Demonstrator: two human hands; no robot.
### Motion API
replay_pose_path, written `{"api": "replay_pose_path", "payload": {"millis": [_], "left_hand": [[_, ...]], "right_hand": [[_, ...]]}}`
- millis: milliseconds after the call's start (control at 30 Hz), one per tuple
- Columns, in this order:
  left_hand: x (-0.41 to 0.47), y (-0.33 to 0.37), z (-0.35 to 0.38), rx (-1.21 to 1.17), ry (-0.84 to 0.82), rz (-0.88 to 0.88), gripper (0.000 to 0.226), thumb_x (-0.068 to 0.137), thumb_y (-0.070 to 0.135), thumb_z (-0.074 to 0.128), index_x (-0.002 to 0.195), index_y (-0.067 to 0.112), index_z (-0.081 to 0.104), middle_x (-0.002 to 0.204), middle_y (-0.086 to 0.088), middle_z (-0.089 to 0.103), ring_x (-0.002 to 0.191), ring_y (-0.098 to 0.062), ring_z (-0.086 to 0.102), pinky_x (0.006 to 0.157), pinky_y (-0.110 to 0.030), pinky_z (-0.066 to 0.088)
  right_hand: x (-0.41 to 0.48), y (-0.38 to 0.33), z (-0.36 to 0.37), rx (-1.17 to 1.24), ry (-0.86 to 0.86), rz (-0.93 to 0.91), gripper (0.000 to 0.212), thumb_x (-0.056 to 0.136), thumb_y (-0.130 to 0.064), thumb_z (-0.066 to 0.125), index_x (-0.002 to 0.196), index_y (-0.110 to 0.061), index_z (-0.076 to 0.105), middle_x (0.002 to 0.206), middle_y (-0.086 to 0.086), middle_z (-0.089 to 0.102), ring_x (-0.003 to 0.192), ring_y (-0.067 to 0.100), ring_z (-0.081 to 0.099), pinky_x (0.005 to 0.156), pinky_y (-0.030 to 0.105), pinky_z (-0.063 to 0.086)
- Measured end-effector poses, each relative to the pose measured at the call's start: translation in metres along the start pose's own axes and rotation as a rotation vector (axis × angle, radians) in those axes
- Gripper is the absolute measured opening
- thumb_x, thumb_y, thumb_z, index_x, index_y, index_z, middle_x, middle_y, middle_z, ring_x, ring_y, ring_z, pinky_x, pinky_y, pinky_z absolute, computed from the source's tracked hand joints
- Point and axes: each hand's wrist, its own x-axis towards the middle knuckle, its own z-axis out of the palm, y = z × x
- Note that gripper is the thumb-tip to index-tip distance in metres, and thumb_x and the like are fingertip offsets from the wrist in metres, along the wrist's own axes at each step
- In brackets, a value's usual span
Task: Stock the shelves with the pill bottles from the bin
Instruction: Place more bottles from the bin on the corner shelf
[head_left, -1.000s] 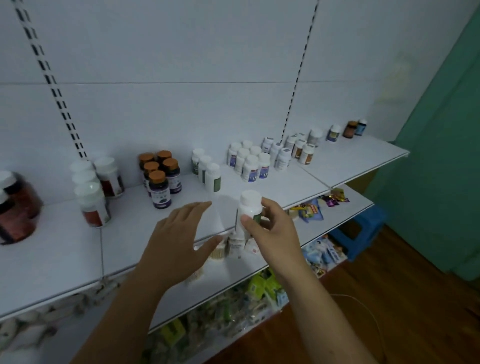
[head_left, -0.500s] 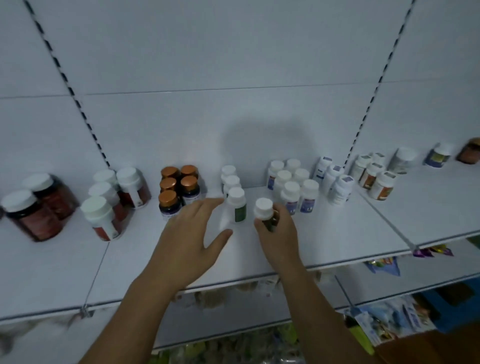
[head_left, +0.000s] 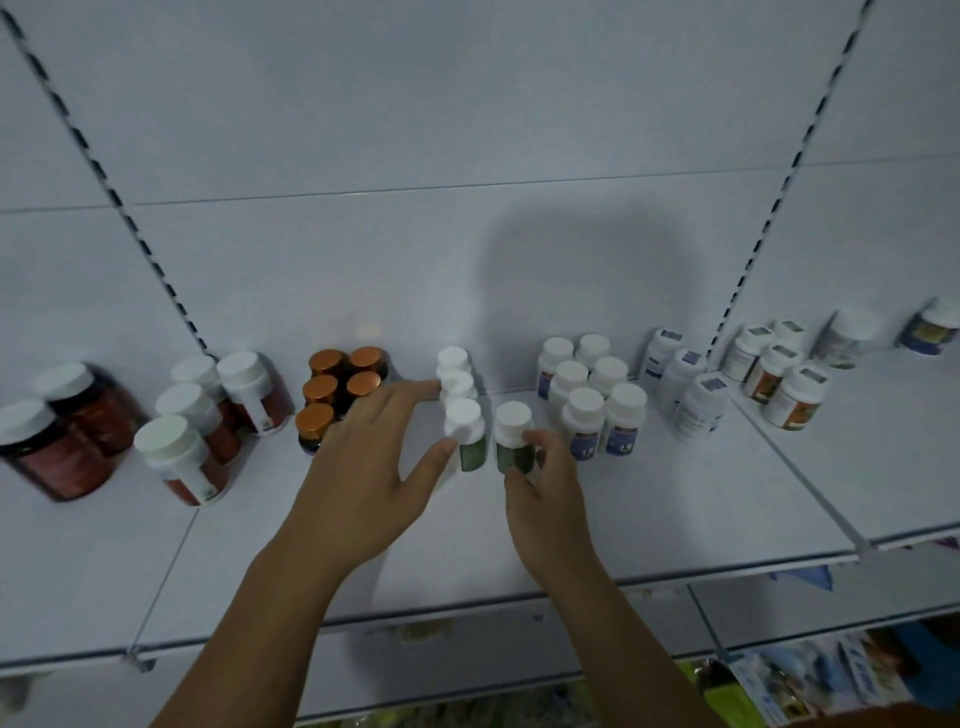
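Placing a green-labelled pill bottle (head_left: 511, 435) on the upper shelf (head_left: 691, 519). The bottle is judged to be light, rigid plastic with a smooth, rather slippery wall. It is best held on the body below the cap, as here: the right hand (head_left: 545, 499) curls its fingers (head_left: 537, 441) and thumb round the label. Its narrow base suggests it would tip easily if nudged.

Appearance: white screw cap, white shoulder and dark green label band. It stands upright just to the right of a row of matching bottles (head_left: 457, 387). The hand hides the base, so it may or may not be resting on the shelf. The left hand (head_left: 363, 467) is spread with straight fingers and holds nothing; its thumb is at the front bottle of that row.
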Motion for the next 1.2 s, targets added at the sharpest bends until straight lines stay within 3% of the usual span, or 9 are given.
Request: {"api": "replay_pose_path", "payload": {"millis": [67,167,300,467,667,833,900,1033,1200], "left_hand": [[0.003,0.0,0.0,-0.005,-0.008,0.002,0.05,0.102,0.053,0.055,0.148,0.035,0.046,0.143,0.018,0.051,0.131,-0.007,0.049,0.102,-0.034,0.045],[0.008,0.0,0.001,-0.005,-0.028,-0.001,0.05,0.103,0.055,0.052,0.148,0.034,0.047,0.143,0.015,0.052,0.129,-0.01,0.05,0.101,-0.037,0.047],[0.012,0.0,-0.002,0.002,-0.016,0.004,0.049,0.104,0.054,0.05,0.147,0.031,0.049,0.14,0.014,0.053,0.127,-0.01,0.051,0.101,-0.035,0.047],[0.014,0.001,-0.004,0.03,-0.011,-0.002,0.05,0.105,0.055,0.049,0.148,0.031,0.048,0.142,0.012,0.054,0.129,-0.009,0.049,0.101,-0.033,0.044],[0.017,0.005,-0.008,0.065,0.018,0.002,0.05,0.105,0.056,0.05,0.148,0.031,0.048,0.139,0.013,0.055,0.124,-0.009,0.051,0.095,-0.029,0.041],[0.017,0.003,-0.01,0.09,0.035,-0.005,0.053,0.104,0.061,0.044,0.148,0.031,0.047,0.141,0.012,0.053,0.126,-0.011,0.052,0.099,-0.033,0.042],[0.016,0.002,-0.011,0.101,0.033,-0.025,0.058,0.102,0.066,0.038,0.148,0.032,0.047,0.143,0.012,0.053,0.128,-0.013,0.052,0.101,-0.036,0.043],[0.015,0.001,-0.013,0.12,0.029,-0.064,0.059,0.1,0.067,0.037,0.147,0.033,0.046,0.14,0.011,0.054,0.124,-0.016,0.053,0.098,-0.044,0.049],[0.016,0.002,-0.019,0.144,0.019,-0.099,0.061,0.097,0.069,0.035,0.147,0.035,0.045,0.139,0.012,0.053,0.125,-0.019,0.053,0.097,-0.045,0.049]], "right_hand": [[0.002,-0.001,0.002,-0.037,-0.02,0.009,0.028,0.101,-0.003,0.05,0.122,-0.021,0.053,0.135,0.004,0.05,0.12,0.012,0.052,0.104,0.023,0.043],[0.01,-0.004,0.005,-0.072,-0.036,-0.005,0.014,0.104,-0.009,0.049,0.107,-0.019,0.058,0.122,0.003,0.052,0.1,-0.001,0.053,0.08,0.001,0.037],[0.024,-0.002,0.011,-0.026,-0.028,-0.014,0.016,0.103,-0.01,0.05,0.09,-0.004,0.056,0.103,0.013,0.057,0.079,0.008,0.051,0.07,0.018,0.039],[0.042,-0.007,0.017,0.03,-0.016,0.006,0.022,0.103,-0.006,0.048,0.094,0.012,0.055,0.096,0.021,0.059,0.074,0.011,0.051,0.065,0.018,0.039],[0.065,-0.03,0.02,0.108,-0.004,0.16,0.029,0.105,-0.016,0.046,0.077,-0.012,0.049,0.068,0.003,0.044,0.064,0.015,0.041,0.059,0.031,0.031],[0.077,-0.034,0.023,0.122,-0.009,0.191,0.039,0.109,-0.027,0.045,0.103,0.007,0.064,0.082,0.007,0.057,0.074,0.018,0.05,0.066,0.032,0.037],[0.079,-0.033,0.023,0.132,-0.025,0.203,0.041,0.11,-0.029,0.044,0.11,0.006,0.066,0.084,0.005,0.06,0.075,0.015,0.052,0.066,0.03,0.04],[0.08,-0.032,0.022,0.18,-0.074,0.194,0.03,0.111,-0.034,0.042,0.108,-0.02,0.068,0.09,-0.008,0.064,0.083,0.004,0.057,0.07,0.025,0.043],[0.079,-0.027,0.025,0.234,-0.135,0.203,0.021,0.11,-0.04,0.042,0.121,-0.036,0.06,0.106,-0.014,0.063,0.114,0.016,0.059,0.098,0.035,0.043]]}}
